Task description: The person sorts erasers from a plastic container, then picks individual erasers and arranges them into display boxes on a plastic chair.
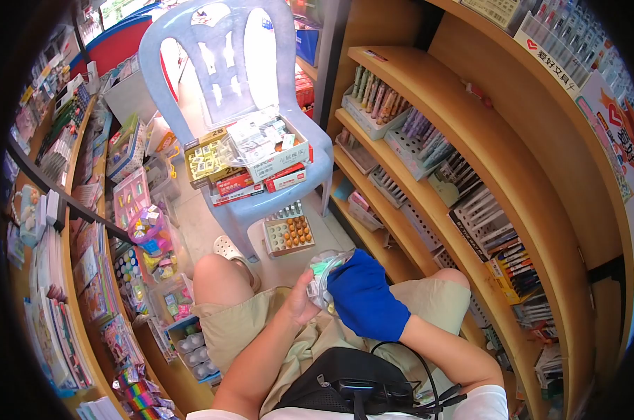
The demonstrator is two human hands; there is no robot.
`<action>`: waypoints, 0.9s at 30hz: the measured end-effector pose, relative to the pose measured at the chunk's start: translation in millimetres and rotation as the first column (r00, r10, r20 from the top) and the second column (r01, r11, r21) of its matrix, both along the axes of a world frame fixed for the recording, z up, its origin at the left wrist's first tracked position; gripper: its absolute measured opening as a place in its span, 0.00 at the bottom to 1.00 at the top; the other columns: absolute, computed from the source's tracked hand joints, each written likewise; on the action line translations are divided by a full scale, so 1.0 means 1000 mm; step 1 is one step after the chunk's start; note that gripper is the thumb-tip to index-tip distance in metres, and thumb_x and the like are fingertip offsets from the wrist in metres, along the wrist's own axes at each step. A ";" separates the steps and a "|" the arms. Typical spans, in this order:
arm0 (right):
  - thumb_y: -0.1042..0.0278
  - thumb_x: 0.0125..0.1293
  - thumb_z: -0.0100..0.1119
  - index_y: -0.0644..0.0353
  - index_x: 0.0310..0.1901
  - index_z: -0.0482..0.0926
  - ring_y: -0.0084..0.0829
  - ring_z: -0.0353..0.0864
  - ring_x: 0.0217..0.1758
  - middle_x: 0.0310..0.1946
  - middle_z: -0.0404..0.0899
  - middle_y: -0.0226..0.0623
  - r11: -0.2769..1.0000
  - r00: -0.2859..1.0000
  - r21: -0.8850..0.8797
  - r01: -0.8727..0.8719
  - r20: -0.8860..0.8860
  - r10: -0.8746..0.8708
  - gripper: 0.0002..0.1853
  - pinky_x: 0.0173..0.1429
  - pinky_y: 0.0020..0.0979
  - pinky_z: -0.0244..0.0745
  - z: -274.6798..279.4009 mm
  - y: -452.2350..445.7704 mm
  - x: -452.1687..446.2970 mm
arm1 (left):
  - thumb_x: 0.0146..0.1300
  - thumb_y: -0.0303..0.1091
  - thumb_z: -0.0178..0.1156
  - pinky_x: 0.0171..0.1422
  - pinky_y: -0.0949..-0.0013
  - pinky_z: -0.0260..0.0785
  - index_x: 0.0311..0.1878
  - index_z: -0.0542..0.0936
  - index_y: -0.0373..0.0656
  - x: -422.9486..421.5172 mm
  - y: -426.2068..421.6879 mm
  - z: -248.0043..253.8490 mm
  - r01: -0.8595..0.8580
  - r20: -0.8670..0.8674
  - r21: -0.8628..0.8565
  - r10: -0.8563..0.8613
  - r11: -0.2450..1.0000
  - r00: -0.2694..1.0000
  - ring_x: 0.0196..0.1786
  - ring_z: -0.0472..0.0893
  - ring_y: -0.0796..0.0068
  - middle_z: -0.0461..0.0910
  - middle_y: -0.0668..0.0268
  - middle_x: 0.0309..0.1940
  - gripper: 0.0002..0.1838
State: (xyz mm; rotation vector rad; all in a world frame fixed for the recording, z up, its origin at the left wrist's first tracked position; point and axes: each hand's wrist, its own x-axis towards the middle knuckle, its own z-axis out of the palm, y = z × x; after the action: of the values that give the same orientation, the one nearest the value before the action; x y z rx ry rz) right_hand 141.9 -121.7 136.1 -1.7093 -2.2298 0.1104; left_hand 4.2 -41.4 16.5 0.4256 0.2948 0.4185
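The tub (323,285) could slip from the half-curled left hand (301,299) if the cloth (376,308) hiding the right hand (355,283), its grip impossible to tell, slides.

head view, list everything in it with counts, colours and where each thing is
clear container: one, see-through, at the hands
blue covering: one, blue, over the right hand
chair: one, pale blue, ahead
boxes: several, yellow, white, red, on the chair
open box: one, pale with orange-brown contents, floor
pens: many, mixed colours, right shelves
booklets: many, mixed, left shelves
tubs: several, mixed, left floor
bag: one, black, lap
shorts: one pair, beige, on the person
shoe: one, whitish, below the chair
left hand: one, bare, holding the container
right hand: one, hidden by blue
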 end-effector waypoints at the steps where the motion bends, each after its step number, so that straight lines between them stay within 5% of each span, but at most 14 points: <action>1: 0.71 0.42 0.59 0.65 0.28 0.77 0.50 0.75 0.37 0.31 0.76 0.53 1.000 1.000 0.003 -0.011 -0.008 0.011 0.10 0.42 0.43 0.70 -0.004 0.000 0.001 | 0.65 0.61 0.53 0.72 0.58 0.61 0.71 0.64 0.41 0.000 0.000 0.000 -0.004 0.008 0.002 0.004 1.000 1.000 0.67 0.71 0.63 0.71 0.58 0.66 0.40; 10: 0.71 0.46 0.59 0.66 0.34 0.79 0.50 0.76 0.40 0.35 0.76 0.53 0.995 0.999 -0.087 0.048 -0.006 -0.048 0.12 0.42 0.44 0.71 0.001 -0.006 0.003 | 0.66 0.56 0.56 0.74 0.56 0.60 0.72 0.61 0.44 0.001 -0.002 -0.009 0.040 0.075 -0.067 -0.035 0.997 0.997 0.69 0.69 0.65 0.69 0.60 0.67 0.38; 16: 0.65 0.47 0.70 0.62 0.48 0.76 0.46 0.77 0.48 0.47 0.78 0.46 0.992 0.952 0.033 0.125 -0.285 -0.111 0.24 0.49 0.40 0.73 0.015 -0.018 0.019 | 0.68 0.60 0.49 0.74 0.54 0.59 0.72 0.61 0.43 0.001 -0.001 0.004 0.002 0.076 -0.103 0.006 0.995 0.997 0.69 0.69 0.59 0.68 0.57 0.68 0.38; 19: 0.64 0.46 0.75 0.61 0.48 0.75 0.45 0.78 0.50 0.49 0.78 0.45 0.919 0.859 -0.180 0.350 -0.330 -0.392 0.27 0.50 0.38 0.73 0.067 -0.019 0.013 | 0.69 0.62 0.46 0.74 0.52 0.58 0.72 0.61 0.42 0.002 0.002 0.005 0.003 0.105 -0.147 0.012 0.989 0.994 0.69 0.69 0.56 0.67 0.55 0.69 0.39; 22: 0.69 0.39 0.79 0.59 0.43 0.77 0.39 0.76 0.40 0.37 0.77 0.38 0.964 0.832 -0.069 0.258 -0.492 -0.258 0.26 0.44 0.33 0.71 0.069 -0.008 0.027 | 0.67 0.65 0.46 0.75 0.50 0.58 0.73 0.61 0.41 0.000 0.005 0.004 0.026 0.183 -0.194 0.010 0.981 0.983 0.69 0.68 0.53 0.65 0.52 0.70 0.42; 27: 0.69 0.37 0.81 0.57 0.40 0.81 0.31 0.78 0.42 0.38 0.79 0.33 0.998 0.799 -0.023 0.062 -0.598 -0.064 0.24 0.50 0.26 0.72 0.021 0.002 0.066 | 0.68 0.67 0.41 0.75 0.48 0.56 0.73 0.59 0.40 -0.001 0.008 0.001 0.052 0.282 -0.230 0.015 0.972 0.959 0.71 0.66 0.50 0.63 0.51 0.71 0.43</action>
State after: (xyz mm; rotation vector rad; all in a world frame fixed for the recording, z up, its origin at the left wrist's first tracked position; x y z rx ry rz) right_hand 207.5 -119.5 157.3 -1.4719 -1.6926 0.5596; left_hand 2.9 -33.7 17.1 0.1320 0.0609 0.4140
